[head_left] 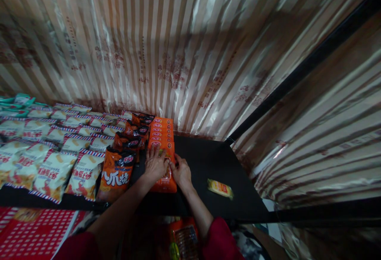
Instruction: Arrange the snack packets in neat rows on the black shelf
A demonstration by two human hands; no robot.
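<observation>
A row of flat orange snack packets [161, 133] overlaps from the back of the black shelf toward me. My left hand [156, 164] lies on the front packet with its fingers spread, covering part of the print. At that packet's right edge, my right hand [181, 172] has thumb and fingers closed on the side. Just to the left stand puffy orange-and-black snack bags [115, 172], lined up from front to back. A small yellow wrapped snack [220, 188] rests alone on the right part of the shelf.
Many white snack bags with striped edges [56, 174] fill the left side, and green packs [22, 101] sit at the far left. The black shelf [208, 156] meets a striped curtain [178, 53] behind. A dark pole [297, 69] slants at right. More orange packs [185, 238] lie below.
</observation>
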